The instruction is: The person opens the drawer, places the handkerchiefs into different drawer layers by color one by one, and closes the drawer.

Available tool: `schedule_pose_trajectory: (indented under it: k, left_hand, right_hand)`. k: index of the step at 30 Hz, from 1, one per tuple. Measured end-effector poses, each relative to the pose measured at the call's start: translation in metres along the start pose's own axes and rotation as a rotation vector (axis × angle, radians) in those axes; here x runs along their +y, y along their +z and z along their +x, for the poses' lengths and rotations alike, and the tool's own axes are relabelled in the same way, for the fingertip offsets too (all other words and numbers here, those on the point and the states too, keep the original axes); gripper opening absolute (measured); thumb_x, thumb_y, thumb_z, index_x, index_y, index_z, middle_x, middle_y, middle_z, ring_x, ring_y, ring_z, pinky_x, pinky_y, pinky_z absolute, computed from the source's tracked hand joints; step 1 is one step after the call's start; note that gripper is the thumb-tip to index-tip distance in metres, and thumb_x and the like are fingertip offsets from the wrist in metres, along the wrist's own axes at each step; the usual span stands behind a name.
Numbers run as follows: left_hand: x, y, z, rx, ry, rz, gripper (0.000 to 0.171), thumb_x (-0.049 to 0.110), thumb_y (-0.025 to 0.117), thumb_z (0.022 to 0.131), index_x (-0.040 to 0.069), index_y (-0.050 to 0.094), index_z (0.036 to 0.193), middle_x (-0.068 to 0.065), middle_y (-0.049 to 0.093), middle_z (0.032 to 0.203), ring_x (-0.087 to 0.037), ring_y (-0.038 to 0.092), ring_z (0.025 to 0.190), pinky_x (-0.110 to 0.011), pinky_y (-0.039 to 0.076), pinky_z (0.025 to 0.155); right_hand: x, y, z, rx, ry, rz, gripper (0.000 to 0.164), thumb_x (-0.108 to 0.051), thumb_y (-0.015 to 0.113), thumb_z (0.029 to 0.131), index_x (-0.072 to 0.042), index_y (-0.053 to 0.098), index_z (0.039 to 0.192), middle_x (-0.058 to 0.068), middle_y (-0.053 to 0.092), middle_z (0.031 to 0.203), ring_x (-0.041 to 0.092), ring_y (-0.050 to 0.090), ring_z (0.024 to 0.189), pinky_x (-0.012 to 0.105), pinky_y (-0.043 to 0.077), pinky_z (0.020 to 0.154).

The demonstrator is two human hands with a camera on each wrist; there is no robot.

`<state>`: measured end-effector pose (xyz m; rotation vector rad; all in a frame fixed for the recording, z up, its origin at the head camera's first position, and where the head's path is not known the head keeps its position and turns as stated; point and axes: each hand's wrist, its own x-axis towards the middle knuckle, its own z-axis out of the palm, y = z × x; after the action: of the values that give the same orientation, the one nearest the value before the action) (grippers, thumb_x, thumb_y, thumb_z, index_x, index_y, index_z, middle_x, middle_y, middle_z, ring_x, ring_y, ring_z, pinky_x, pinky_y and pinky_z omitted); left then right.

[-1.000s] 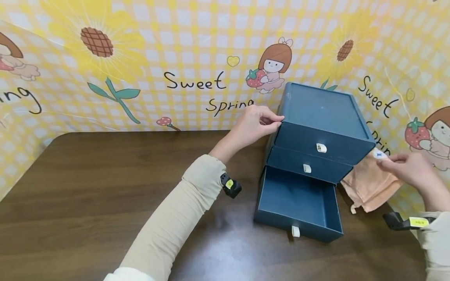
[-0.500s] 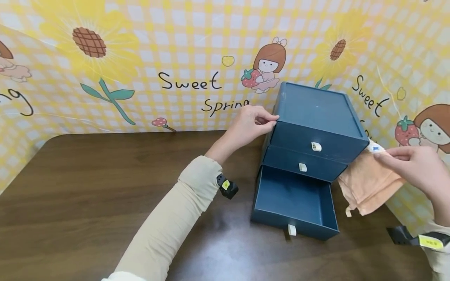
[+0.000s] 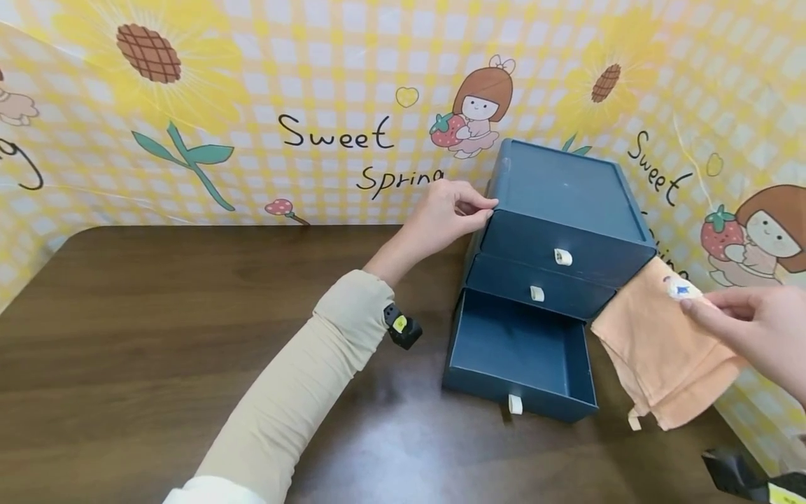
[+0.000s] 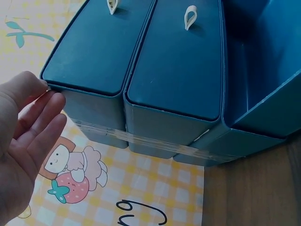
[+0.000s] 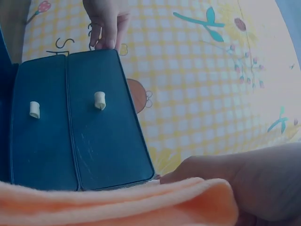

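Note:
A dark blue three-tier drawer unit (image 3: 569, 189) stands on the table's right side. Its bottom drawer (image 3: 519, 350) is pulled out with nothing visible inside; the upper two are closed. My left hand (image 3: 441, 218) pinches the unit's top front-left corner between thumb and index finger, the other fingers loosely bent in the left wrist view. To the right of the unit, my right hand (image 3: 765, 325) pinches a peach-orange towel (image 3: 655, 350) near its white-and-blue patch, thumb on the near face. The towel hangs beside the unit, and its folded edge (image 5: 117, 205) fills the bottom of the right wrist view.
The brown wooden table (image 3: 189, 336) stretches left and in front of the unit. A yellow checked sheet (image 3: 252, 84) with printed flowers and figures covers the walls behind and right. White pull tabs (image 3: 563, 257) stick out from the drawer fronts.
My right hand has moved nearer and to the right, drawing the towel out from beside the unit so more of it shows. The left hand stays at the corner; the view has shifted slightly.

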<state>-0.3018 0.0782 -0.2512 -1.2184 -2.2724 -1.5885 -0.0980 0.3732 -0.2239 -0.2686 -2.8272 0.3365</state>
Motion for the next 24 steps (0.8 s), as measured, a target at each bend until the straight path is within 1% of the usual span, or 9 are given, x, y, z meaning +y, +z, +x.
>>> schedule_pose_trajectory:
  k: [4,8,10,11,15,17,19,22,24]
  left_hand:
    - [0.0,-0.001,0.0,0.001,-0.01,-0.003,0.018,0.006,0.067,0.082,0.003,0.071,0.099,-0.006,0.067,0.088,-0.011,0.063,0.073,-0.019,0.05,0.067]
    - [0.001,-0.001,0.001,-0.002,-0.014,-0.004,0.017,0.006,0.067,0.083,0.003,0.072,0.099,-0.006,0.067,0.089,-0.011,0.062,0.073,-0.019,0.05,0.066]
    - [0.001,-0.001,0.001,-0.008,-0.018,-0.003,0.017,0.006,0.067,0.083,0.003,0.072,0.099,-0.006,0.067,0.09,-0.011,0.062,0.073,-0.019,0.05,0.066]
    - [0.001,0.0,0.001,-0.011,-0.02,0.0,0.017,0.006,0.067,0.083,0.003,0.072,0.099,-0.006,0.067,0.09,-0.011,0.062,0.073,-0.019,0.05,0.066]
    - [0.001,0.002,0.001,-0.019,-0.029,0.007,0.018,0.007,0.067,0.083,0.004,0.072,0.1,-0.005,0.067,0.09,-0.01,0.061,0.073,-0.019,0.05,0.066]
    - [0.001,0.004,0.001,-0.015,-0.021,0.006,0.017,0.007,0.066,0.083,0.004,0.072,0.099,-0.006,0.067,0.09,-0.01,0.062,0.073,-0.019,0.05,0.066]
    - [0.001,0.003,0.002,-0.005,-0.008,0.005,0.017,0.006,0.066,0.083,0.003,0.072,0.099,-0.007,0.068,0.09,-0.011,0.063,0.073,-0.019,0.05,0.066]
    - [0.002,0.002,0.002,0.012,0.007,0.006,0.017,0.005,0.066,0.083,0.002,0.071,0.099,-0.009,0.067,0.089,-0.013,0.063,0.073,-0.02,0.05,0.066]
    - [0.002,0.001,0.002,0.015,0.006,0.012,0.017,0.005,0.066,0.083,0.002,0.071,0.099,-0.009,0.067,0.089,-0.013,0.063,0.073,-0.019,0.05,0.066]
  right_hand:
    - [-0.008,-0.005,-0.009,0.011,0.004,-0.021,0.041,-0.031,0.061,0.088,0.009,0.067,0.089,0.007,0.061,0.058,0.001,0.037,0.045,0.025,0.031,0.038]
    - [-0.018,-0.007,-0.017,0.017,0.015,0.049,0.039,-0.029,0.064,0.086,0.009,0.067,0.089,0.009,0.064,0.062,0.0,0.042,0.045,0.025,0.03,0.037]
    - [-0.022,-0.007,-0.02,0.026,0.007,0.095,0.035,-0.027,0.066,0.085,0.008,0.068,0.088,0.003,0.064,0.06,0.001,0.043,0.047,0.024,0.03,0.037]
    - [-0.024,-0.007,-0.02,0.03,0.0,0.119,0.034,-0.026,0.066,0.084,0.008,0.069,0.087,0.003,0.065,0.061,-0.002,0.045,0.049,0.022,0.032,0.038]
    - [-0.034,-0.005,-0.02,0.053,-0.032,0.175,0.028,-0.025,0.069,0.082,0.003,0.071,0.087,-0.003,0.066,0.061,-0.008,0.046,0.057,0.016,0.036,0.044]
    - [-0.041,-0.003,-0.018,0.063,-0.045,0.186,0.029,-0.025,0.068,0.083,0.003,0.071,0.088,0.001,0.067,0.063,-0.008,0.046,0.058,0.016,0.037,0.044]
    - [-0.048,-0.001,-0.015,0.075,-0.048,0.208,0.029,-0.026,0.068,0.083,0.002,0.071,0.09,0.001,0.067,0.064,-0.008,0.047,0.06,0.015,0.037,0.045]
    - [-0.06,0.003,-0.009,0.081,-0.047,0.269,0.03,-0.028,0.068,0.083,0.001,0.071,0.092,-0.004,0.067,0.065,-0.007,0.05,0.061,0.016,0.039,0.046]
    - [-0.068,0.007,-0.007,0.083,-0.05,0.322,0.03,-0.028,0.068,0.083,0.001,0.071,0.092,-0.009,0.067,0.065,-0.003,0.051,0.061,0.017,0.038,0.045]
